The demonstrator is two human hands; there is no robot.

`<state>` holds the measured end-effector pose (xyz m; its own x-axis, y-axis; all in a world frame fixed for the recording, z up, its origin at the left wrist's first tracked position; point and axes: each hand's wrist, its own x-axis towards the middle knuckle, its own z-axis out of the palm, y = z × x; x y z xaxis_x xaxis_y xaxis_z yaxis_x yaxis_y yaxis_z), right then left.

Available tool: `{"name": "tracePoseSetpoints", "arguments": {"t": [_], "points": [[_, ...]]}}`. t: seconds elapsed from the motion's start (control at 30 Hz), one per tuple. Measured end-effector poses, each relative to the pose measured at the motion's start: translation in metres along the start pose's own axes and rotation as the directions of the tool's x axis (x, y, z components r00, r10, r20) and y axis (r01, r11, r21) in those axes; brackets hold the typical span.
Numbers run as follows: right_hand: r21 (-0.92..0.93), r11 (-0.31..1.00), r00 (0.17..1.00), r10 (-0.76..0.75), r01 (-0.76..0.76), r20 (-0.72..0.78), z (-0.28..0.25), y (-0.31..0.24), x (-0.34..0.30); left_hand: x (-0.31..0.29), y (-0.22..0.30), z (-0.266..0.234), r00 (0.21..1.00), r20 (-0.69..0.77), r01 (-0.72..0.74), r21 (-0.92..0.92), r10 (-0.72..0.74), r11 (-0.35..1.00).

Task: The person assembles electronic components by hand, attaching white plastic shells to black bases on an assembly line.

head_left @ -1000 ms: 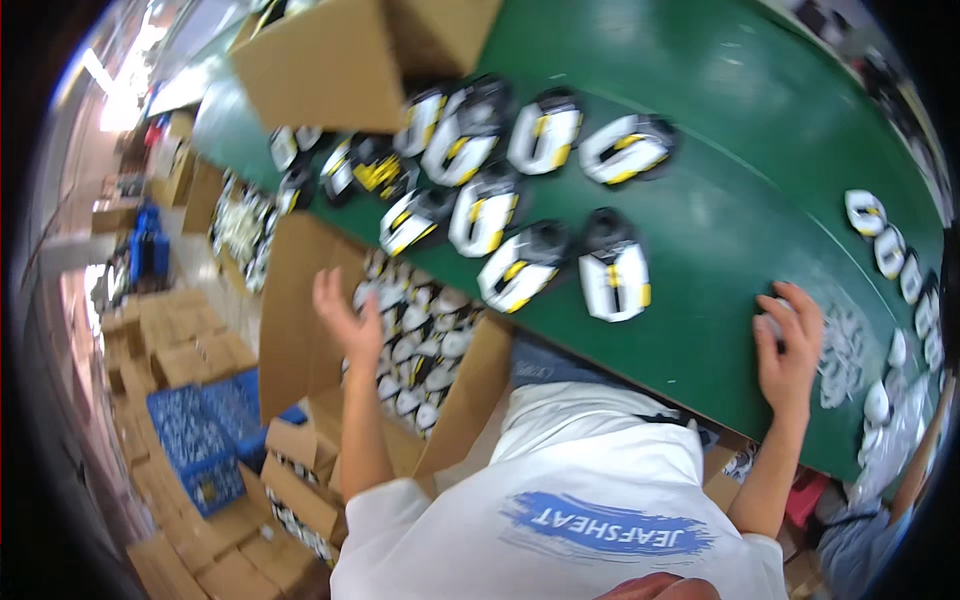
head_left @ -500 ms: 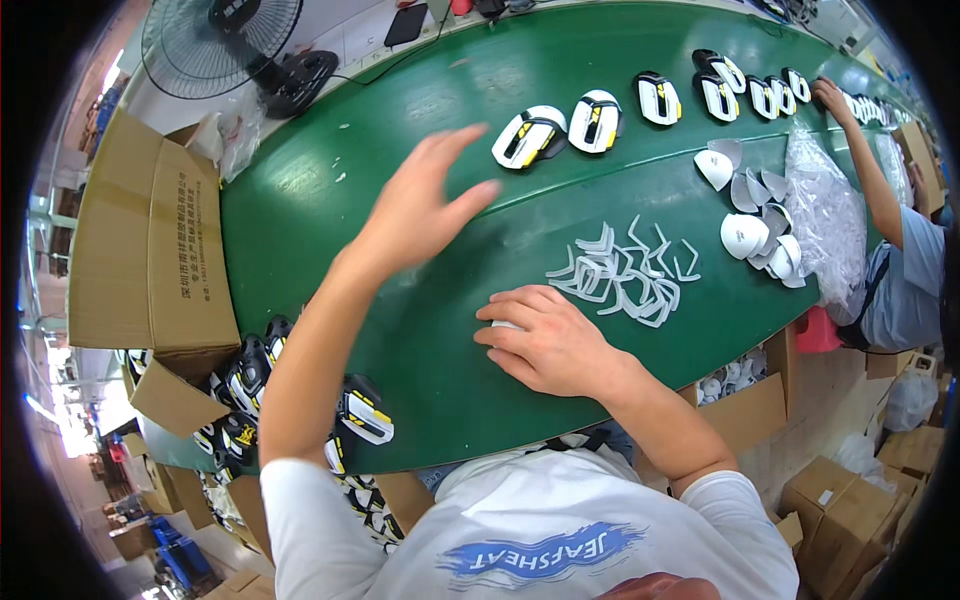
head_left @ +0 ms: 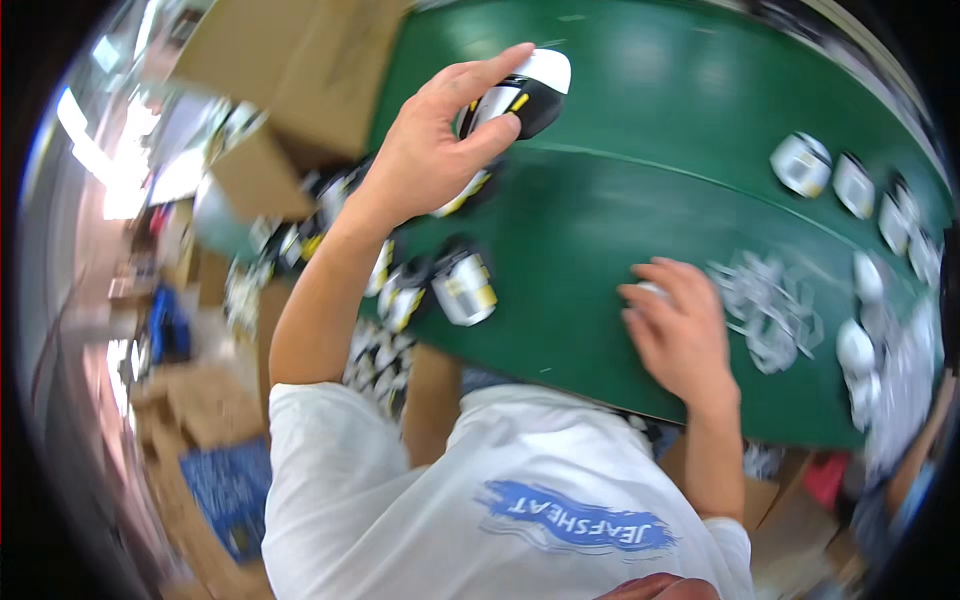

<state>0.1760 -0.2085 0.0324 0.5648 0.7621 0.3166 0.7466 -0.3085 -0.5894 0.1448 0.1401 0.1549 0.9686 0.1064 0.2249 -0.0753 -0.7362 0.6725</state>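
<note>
My left hand [head_left: 445,130] is closed around a computer mouse [head_left: 545,92] with a white domed end, black sides and yellow accents. Thumb and index finger press along its sides, above the green table. My right hand [head_left: 685,325] rests low over the table, fingers curled over a small white piece [head_left: 655,288] mostly hidden beneath them. Just right of that hand lies a loose heap of thin, pale bent strips [head_left: 768,310]. Another black, white and yellow mouse [head_left: 465,285] sits near the table's front left edge, beside several similar ones.
An opened cardboard box [head_left: 290,70] stands at the far left. More mice [head_left: 800,165] stand at the right. White curved shells [head_left: 856,348] lie by clear plastic wrapping [head_left: 905,385]. A blurred co-worker's arm [head_left: 925,435] shows at the right rim.
The view has swung left, so the table's contents appear further right. My left hand, empty with fingers spread before, now grips a mouse. My right hand still covers the small white piece.
</note>
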Motion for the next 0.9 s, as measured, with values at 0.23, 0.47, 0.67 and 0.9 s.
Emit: {"name": "tracePoseSetpoints", "arguments": {"t": [0.23, 0.47, 0.67, 0.9], "points": [[-0.153, 0.988, 0.993, 0.037, -0.020, 0.113, 0.006, -0.002, 0.000, -0.336, -0.061, -0.093, 0.668, -0.627, 0.560, 0.067, -0.402, 0.826], [-0.207, 0.978, 0.990, 0.040, -0.012, 0.132, 0.018, 0.024, -0.003, -0.509, -0.109, 0.030, 0.487, -0.420, 0.824, -0.070, -0.766, 0.563], [-0.173, 0.982, 0.990, 0.096, -0.077, 0.106, 0.019, 0.030, -0.007, -0.469, -0.169, 0.070, 0.682, -0.306, 0.711, 0.066, -0.664, 0.700], [-0.241, 0.969, 0.992, 0.076, -0.051, 0.097, 0.019, 0.020, -0.001, -0.456, -0.202, 0.091, 0.705, -0.170, 0.709, 0.193, -0.689, 0.678]]}}
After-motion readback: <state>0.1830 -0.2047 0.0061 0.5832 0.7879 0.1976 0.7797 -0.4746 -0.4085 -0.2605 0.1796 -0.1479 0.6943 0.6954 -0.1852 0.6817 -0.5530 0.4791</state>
